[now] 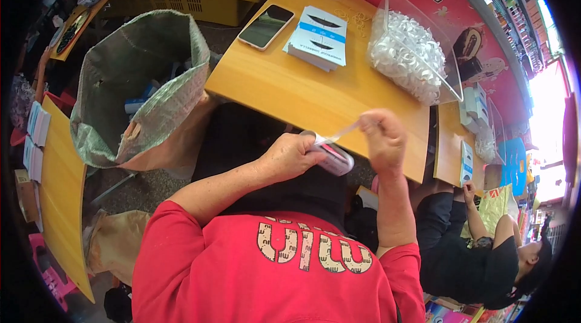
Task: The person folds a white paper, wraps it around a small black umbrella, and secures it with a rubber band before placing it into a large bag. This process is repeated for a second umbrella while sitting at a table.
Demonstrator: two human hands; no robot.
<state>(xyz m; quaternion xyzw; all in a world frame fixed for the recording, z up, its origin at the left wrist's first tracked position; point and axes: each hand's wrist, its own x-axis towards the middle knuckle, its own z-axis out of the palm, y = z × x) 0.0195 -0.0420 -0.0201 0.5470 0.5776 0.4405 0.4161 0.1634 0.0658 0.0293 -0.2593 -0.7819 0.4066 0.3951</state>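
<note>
Now, left hand [290,156]: clamped on one end of the pale bundle [336,161], thumb along its near side.
Right hand [384,135]: slightly blurred, though I read its fingertips as pinched together on the white strip [345,131].
Bundle: tilted above the lap, just short of the table [266,84].
Strip: stretched between bundle and right hand; I'd keep it flat and evenly taut, the left grip firm so nothing rolls, and press it down without creases.
Table edge: close beside the right hand, so I'd mind the knuckles on a wide pull.
Tabletop: phone [266,26], banded card stack [318,37], and a clear bin [437,39] of curled white pieces [405,53].
Sack [175,100]: gaping on my left, beside the table.
Co-worker [472,271]: seated on my right, well apart from these hands.
</note>
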